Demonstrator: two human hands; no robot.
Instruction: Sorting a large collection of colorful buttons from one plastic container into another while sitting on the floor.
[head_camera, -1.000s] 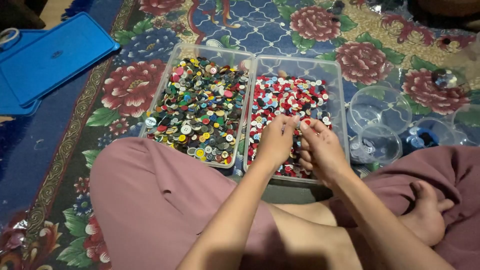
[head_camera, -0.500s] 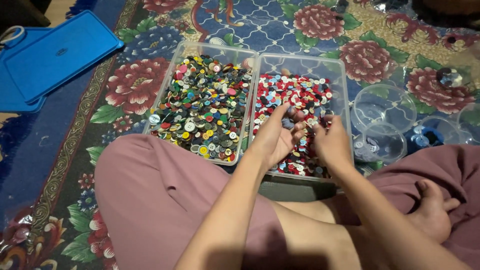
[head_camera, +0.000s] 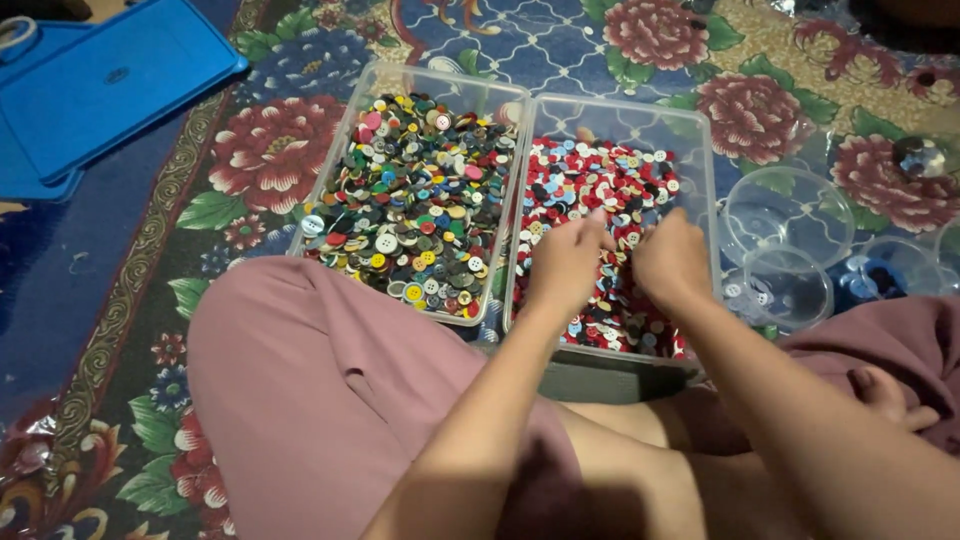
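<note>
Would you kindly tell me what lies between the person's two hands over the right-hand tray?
In the head view, only loose red, white and black buttons lie between the left hand and right hand, inside the clear tray.

No labels, signs or screens show. The only packaging is two clear plastic boxes side by side at upper centre of the frame: the left box (head_camera: 352, 130) holds mixed-colour buttons, the right box (head_camera: 700, 150) mostly red, white and black ones.

Left hand (head_camera: 565, 262) and right hand (head_camera: 672, 262) in red-white button tray (head_camera: 700, 160), mixed-button tray (head_camera: 345, 130) beside
</note>
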